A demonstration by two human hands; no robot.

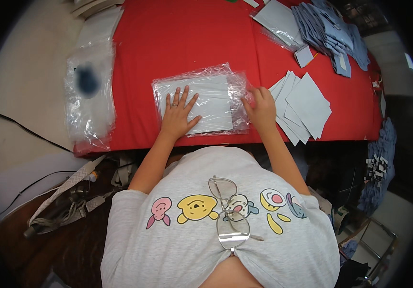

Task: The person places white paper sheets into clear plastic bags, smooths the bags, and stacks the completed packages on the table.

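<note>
The white sheet (216,108) lies flat near the front edge of the red tabletop (182,41), under the clear film of a plastic bag (237,84). The left hand (178,114) is spread open upon it, palm down, gripping nothing. The right hand (259,110) is curled at the bag's right edge; the film is so thin there that I cannot tell whether it is pinched. To work well, I think the left palm should press only lightly, while the right one handles the edge gently, making no new wrinkles. Just beside it, fanned white sheets (310,106) leave little room. Farther out are folded blue garments (325,31) at the far right and empty-looking plastic sleeves (90,117) along the left.
</note>
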